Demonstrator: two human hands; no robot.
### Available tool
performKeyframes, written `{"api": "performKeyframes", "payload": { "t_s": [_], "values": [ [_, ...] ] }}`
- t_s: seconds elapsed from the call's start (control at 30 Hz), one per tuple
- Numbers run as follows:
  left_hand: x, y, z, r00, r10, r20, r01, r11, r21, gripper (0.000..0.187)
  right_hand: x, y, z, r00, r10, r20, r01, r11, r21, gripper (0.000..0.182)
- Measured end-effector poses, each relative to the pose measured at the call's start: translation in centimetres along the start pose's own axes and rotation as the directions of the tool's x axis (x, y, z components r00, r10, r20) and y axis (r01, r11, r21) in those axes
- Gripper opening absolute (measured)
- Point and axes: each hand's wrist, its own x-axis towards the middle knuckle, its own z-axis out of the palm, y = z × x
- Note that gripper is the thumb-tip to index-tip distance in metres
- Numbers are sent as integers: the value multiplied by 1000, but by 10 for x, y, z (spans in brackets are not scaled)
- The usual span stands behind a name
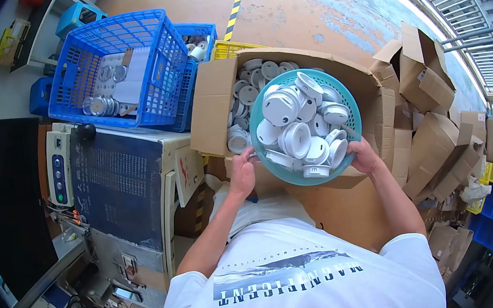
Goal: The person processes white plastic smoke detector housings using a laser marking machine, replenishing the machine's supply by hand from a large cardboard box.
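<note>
A round teal plastic basket is tilted over an open cardboard box. Heaped inside the basket are many white round plastic covers, some with a small dark hole. My left hand is closed at the basket's left rim, fingertips at its edge. On the opposite side my right hand grips the rim, with its fingers partly hidden behind it. More white round pieces lie in the box, partly covered by the basket.
To the left, a blue crate holding clear round parts stands by a machine with a dark top. Flattened and open cartons pile up at the right. Behind the box are a yellow crate and striped floor tape.
</note>
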Motion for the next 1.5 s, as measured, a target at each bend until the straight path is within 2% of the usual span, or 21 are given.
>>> {"api": "performKeyframes", "payload": {
  "t_s": [0.07,0.17,0.27,0.37,0.4,0.57,0.63,0.67,0.7,0.77,0.8,0.9,0.97,1.1,1.17,1.2,1.27,1.3,1.4,1.43,1.5],
  "values": [
    [-27,44,-34,999,50,22,-50,999,-5,53,5,2,46,998,31,46,-28,998,-50,57],
    [-70,76,-93,992,95,-80,-100,994,-54,54,23,14,119,984,115,133,-106,992,-72,57],
    [-122,114,-142,967,-12,-255,-2,999,-52,53,39,21,215,969,141,204,-100,975,-196,60],
    [-160,89,-186,931,21,-364,-91,980,-176,51,78,37,263,925,268,269,-171,926,-336,57],
    [-171,86,-192,873,147,-466,-221,969,-108,47,89,40,286,914,300,273,-184,907,-379,53],
    [-211,56,-220,694,173,-699,-329,940,-94,40,159,57,380,822,478,311,-203,755,-624,43],
    [-220,53,-223,540,92,-836,-398,904,-157,37,184,66,409,788,588,181,-229,554,-800,37],
    [-221,55,-228,475,-21,-880,-369,903,-220,29,185,69,429,788,586,190,-202,537,-819,37],
    [-223,74,-230,454,-29,-890,-389,893,-227,29,181,70,456,773,602,198,-212,540,-815,35],
    [-234,87,-245,383,-233,-894,-449,799,-400,24,182,80,492,764,603,227,-182,540,-821,33],
    [-239,79,-258,421,-201,-885,-488,772,-407,22,184,86,508,775,593,219,-147,506,-850,31],
    [-251,78,-280,363,-271,-891,-523,732,-436,24,181,105,551,787,589,182,-95,408,-908,28],
    [-258,82,-296,366,-314,-876,-524,709,-473,24,177,110,585,796,587,150,-47,306,-951,26],
    [-267,73,-331,398,-401,-825,-493,665,-561,25,178,131,625,822,551,140,-3,251,-968,30],
    [-269,74,-347,410,-422,-808,-512,627,-588,26,166,136,654,880,426,211,161,150,-975,35],
    [-269,72,-355,416,-437,-798,-530,597,-603,28,153,140,672,885,417,207,162,142,-977,35],
    [-266,62,-371,448,-445,-775,-533,563,-632,27,124,145,712,880,270,390,432,-116,-895,41],
    [-266,62,-379,471,-451,-758,-534,539,-652,27,116,147,730,882,266,389,432,-125,-893,41],
    [-266,70,-400,498,-506,-704,-559,433,-707,31,100,157,780,874,302,379,467,-313,-827,50],
    [-269,75,-405,504,-507,-699,-556,429,-712,31,98,165,793,878,299,374,462,-317,-828,50],
    [-284,108,-412,556,-439,-706,-536,459,-708,46,101,176,818,863,342,372,491,-398,-775,52]
  ]
}}
